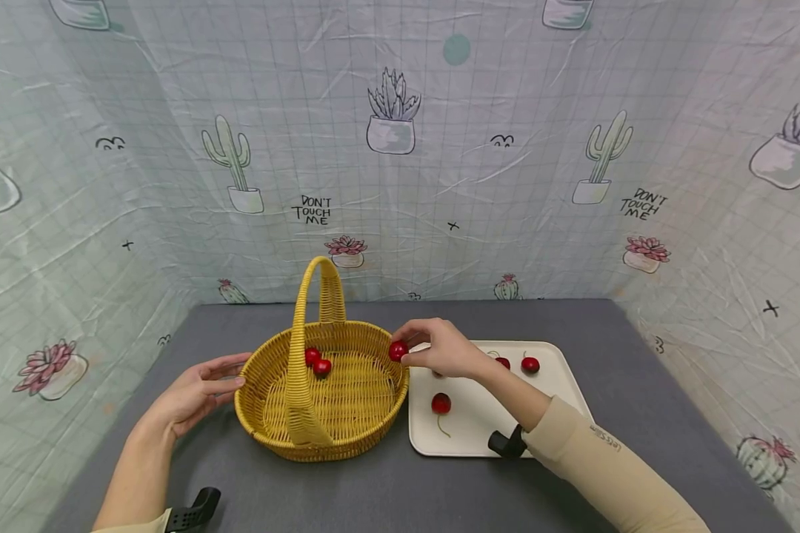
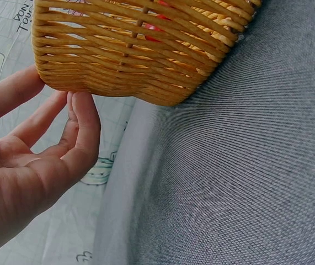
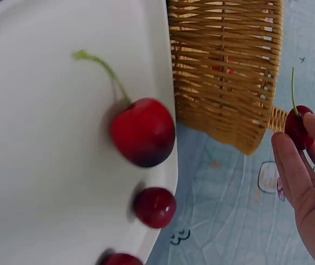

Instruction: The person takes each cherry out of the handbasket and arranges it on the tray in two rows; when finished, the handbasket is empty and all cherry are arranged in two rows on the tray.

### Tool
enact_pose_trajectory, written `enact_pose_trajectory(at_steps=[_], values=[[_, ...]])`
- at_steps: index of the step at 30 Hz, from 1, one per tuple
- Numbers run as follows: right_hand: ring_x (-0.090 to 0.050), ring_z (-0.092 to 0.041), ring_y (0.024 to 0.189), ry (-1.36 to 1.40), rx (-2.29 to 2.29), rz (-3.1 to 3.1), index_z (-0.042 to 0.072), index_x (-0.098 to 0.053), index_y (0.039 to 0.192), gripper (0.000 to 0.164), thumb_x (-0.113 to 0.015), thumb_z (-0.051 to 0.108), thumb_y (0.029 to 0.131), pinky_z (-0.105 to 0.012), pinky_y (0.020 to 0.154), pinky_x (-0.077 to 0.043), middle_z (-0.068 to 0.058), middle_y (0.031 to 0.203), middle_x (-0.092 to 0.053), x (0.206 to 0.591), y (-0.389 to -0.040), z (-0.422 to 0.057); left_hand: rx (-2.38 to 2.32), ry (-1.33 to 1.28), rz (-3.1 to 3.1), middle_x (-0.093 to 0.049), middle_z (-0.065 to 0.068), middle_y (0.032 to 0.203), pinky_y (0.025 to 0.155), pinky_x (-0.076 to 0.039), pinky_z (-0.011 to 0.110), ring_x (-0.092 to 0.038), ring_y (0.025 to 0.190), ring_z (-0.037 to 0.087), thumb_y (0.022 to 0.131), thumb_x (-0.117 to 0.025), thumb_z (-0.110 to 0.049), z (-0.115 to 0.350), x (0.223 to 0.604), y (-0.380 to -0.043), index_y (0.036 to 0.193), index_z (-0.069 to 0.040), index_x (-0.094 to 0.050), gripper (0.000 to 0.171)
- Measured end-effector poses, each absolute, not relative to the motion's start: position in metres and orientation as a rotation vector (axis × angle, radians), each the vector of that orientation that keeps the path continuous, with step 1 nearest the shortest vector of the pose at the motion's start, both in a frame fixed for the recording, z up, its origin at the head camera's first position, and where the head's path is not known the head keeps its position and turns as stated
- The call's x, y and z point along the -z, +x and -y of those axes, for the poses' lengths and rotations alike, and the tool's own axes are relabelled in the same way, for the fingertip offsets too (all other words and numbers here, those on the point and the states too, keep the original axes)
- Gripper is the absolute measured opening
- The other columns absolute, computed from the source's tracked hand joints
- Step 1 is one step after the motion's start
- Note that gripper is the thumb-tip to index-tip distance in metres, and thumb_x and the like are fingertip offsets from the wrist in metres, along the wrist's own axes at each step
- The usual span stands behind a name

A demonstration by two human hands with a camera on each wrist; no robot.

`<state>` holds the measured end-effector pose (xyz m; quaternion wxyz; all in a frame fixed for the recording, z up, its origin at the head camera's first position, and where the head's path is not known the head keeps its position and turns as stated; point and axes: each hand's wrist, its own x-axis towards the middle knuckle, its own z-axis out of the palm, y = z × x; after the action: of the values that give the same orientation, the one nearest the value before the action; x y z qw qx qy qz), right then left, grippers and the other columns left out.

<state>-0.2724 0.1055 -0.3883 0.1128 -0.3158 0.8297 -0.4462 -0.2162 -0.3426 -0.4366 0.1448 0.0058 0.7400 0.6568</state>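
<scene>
Beige sleeve (image 1: 593, 459) lying aslant between four and five o'clock, right hand (image 1: 448, 349) pinching a cherry (image 1: 398, 351)

The yellow basket (image 1: 347, 448) is standing with its handle (image 1: 296, 370) upright; the white tray (image 1: 480, 418) is lying just beside it at three o'clock. The left hand (image 1: 196, 392) is resting gently bent fingers against the basket's outer wall at nine o'clock, gripping nothing. At two o'clock the right hand is clamping its cherry between thumb and fingertips by the rim. Two red cherries (image 1: 322, 368) are lying inside, towards twelve; a stemmed cherry (image 1: 441, 403) is lying at the tray's nine o'clock.
</scene>
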Motion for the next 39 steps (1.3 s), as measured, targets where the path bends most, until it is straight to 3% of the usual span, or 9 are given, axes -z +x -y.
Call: enact_pose_trajectory(at_steps=[4,9,17,26,31,39], values=[[-0.067,-0.026,0.095,-0.862,1.341,-2.404,0.012,-0.071,0.12,0.027,-0.076,0.009,0.094,-0.038,0.055,-0.052,-0.003,0.109,-0.073,0.388,-0.267,-0.117,-1.901,0.018,-2.127,-0.051,0.011,0.142,0.095,-0.054,0.035,-0.062,0.113,0.007,0.101,-0.068,-0.012,0.343,0.437,-0.217,0.159,0.006,-0.028,0.073],[-0.068,-0.027,0.105,-0.853,1.371,-2.377,0.008,-0.071,0.12,0.027,-0.075,0.006,0.093,-0.051,0.071,-0.059,-0.006,0.111,-0.073,0.391,-0.261,-0.131,-1.899,0.015,-2.13,-0.051,0.012,0.143,0.095,-0.054,0.035,-0.062,0.113,0.007,0.1,-0.069,-0.012,0.343,0.438,-0.218,0.159,0.006,-0.029,0.073],[-0.067,-0.023,0.112,-0.868,1.312,-2.467,0.009,-0.07,0.121,0.028,-0.076,0.009,0.094,-0.034,0.086,-0.057,-0.002,0.115,-0.072,0.396,-0.25,-0.157,-1.892,0.028,-2.137,-0.045,0.02,0.149,0.095,-0.054,0.035,-0.062,0.114,0.007,0.101,-0.068,-0.012,0.343,0.437,-0.217,0.159,0.006,-0.028,0.073],[-0.067,-0.021,0.102,-0.837,1.302,-2.537,0.008,-0.073,0.117,0.025,-0.075,0.007,0.093,-0.034,0.081,-0.055,-0.001,0.108,-0.072,0.402,-0.239,-0.18,-1.889,0.033,-2.136,-0.05,0.014,0.143,0.095,-0.054,0.033,-0.062,0.113,0.007,0.101,-0.068,-0.012,0.342,0.435,-0.217,0.158,0.007,-0.028,0.073],[-0.067,-0.023,0.104,-0.818,1.332,-2.532,0.007,-0.072,0.117,0.026,-0.076,0.003,0.091,-0.033,0.082,-0.055,-0.002,0.108,-0.072,0.406,-0.234,-0.189,-1.879,0.018,-2.142,-0.047,0.018,0.146,0.095,-0.054,0.034,-0.062,0.113,0.006,0.101,-0.068,-0.013,0.342,0.434,-0.216,0.159,0.006,-0.028,0.073],[-0.068,-0.025,0.108,-0.745,1.303,-2.548,0.007,-0.072,0.116,0.026,-0.079,0.009,0.09,-0.043,0.09,-0.054,-0.003,0.113,-0.071,0.419,-0.228,-0.202,-1.864,-0.003,-2.146,-0.04,0.024,0.153,0.096,-0.053,0.034,-0.061,0.113,0.004,0.101,-0.069,-0.015,0.34,0.433,-0.215,0.159,0.005,-0.028,0.074]])
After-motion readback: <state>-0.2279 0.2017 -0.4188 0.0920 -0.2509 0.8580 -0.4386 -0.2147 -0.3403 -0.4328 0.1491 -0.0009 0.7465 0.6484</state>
